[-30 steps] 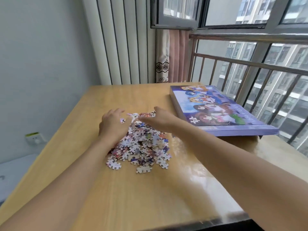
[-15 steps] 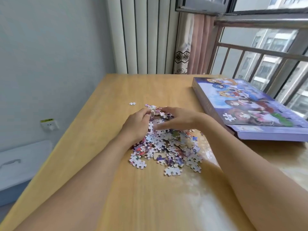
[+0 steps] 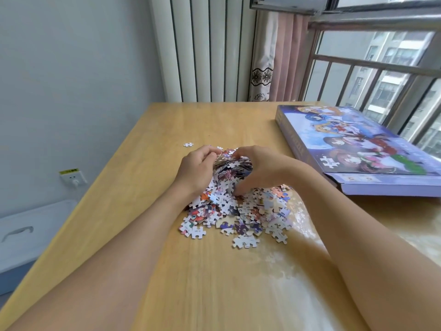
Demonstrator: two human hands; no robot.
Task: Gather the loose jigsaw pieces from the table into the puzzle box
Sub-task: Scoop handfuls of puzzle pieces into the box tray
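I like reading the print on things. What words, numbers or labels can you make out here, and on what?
Nothing reads clearly.
Puzzle box: lettering on the lid and along its side, too blurred to read.
Box end flap: small printed marks, too small to read.
Loose jigsaw pieces: faint print on some white backs, e.g. one near piece, unreadable.
Wall socket: yellow label strip above it, illegible.

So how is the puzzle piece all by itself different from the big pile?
The lone piece lies flat on bare table, left of the hands and beyond them; the pile is many pieces heaped over each other. The lone piece shows only white; the pile mixes white and coloured pieces. Nobody touches the lone piece, while the left hand and right hand scoop the pile. Both are still outside the box.
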